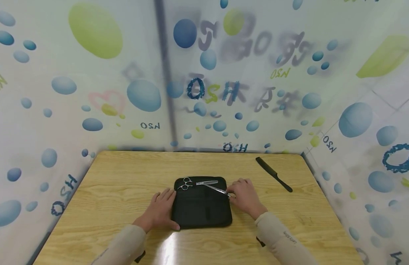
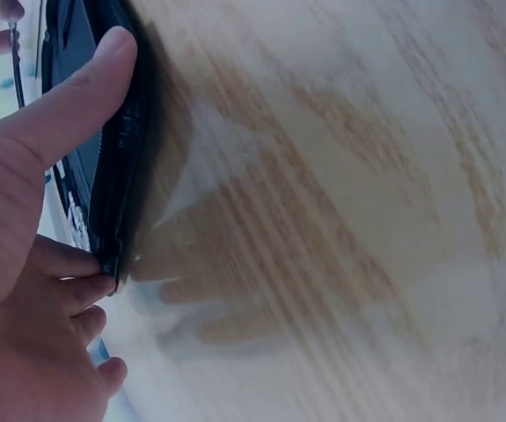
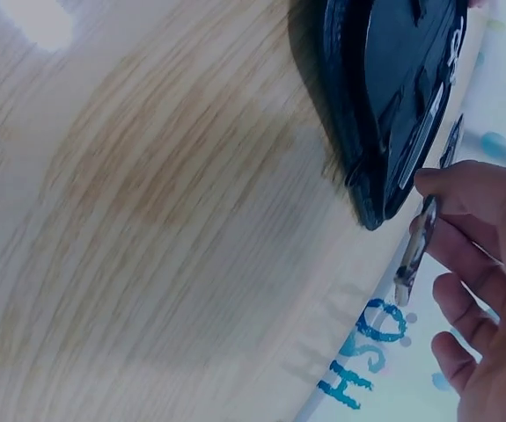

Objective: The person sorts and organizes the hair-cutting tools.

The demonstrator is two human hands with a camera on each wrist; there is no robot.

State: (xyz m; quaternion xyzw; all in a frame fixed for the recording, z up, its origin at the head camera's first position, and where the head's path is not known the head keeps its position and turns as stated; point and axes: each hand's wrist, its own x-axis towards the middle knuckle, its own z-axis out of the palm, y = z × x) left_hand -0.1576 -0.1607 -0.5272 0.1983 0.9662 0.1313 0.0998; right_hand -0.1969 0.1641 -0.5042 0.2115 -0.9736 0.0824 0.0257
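Note:
A black zippered case point(image 1: 201, 213) lies flat on the wooden table. My left hand point(image 1: 160, 209) rests along its left side, fingers fairly straight, with the thumb at the near left corner. In the left wrist view that thumb point(image 2: 77, 101) lies over the case's edge point(image 2: 122, 149). Silver hair scissors point(image 1: 185, 184) with two finger rings lie across the case's far part. My right hand point(image 1: 245, 195), at the case's right side, pinches a second pair of silver scissors point(image 1: 217, 189) between thumb and fingers, blades pointing left over the case. The right wrist view shows their handle point(image 3: 415, 251) below the thumb.
A black handled comb point(image 1: 274, 174) lies slantwise on the table point(image 1: 125, 184), beyond and to the right of the case. Patterned white sheeting point(image 1: 204, 125) rises behind the table's far edge and along both sides.

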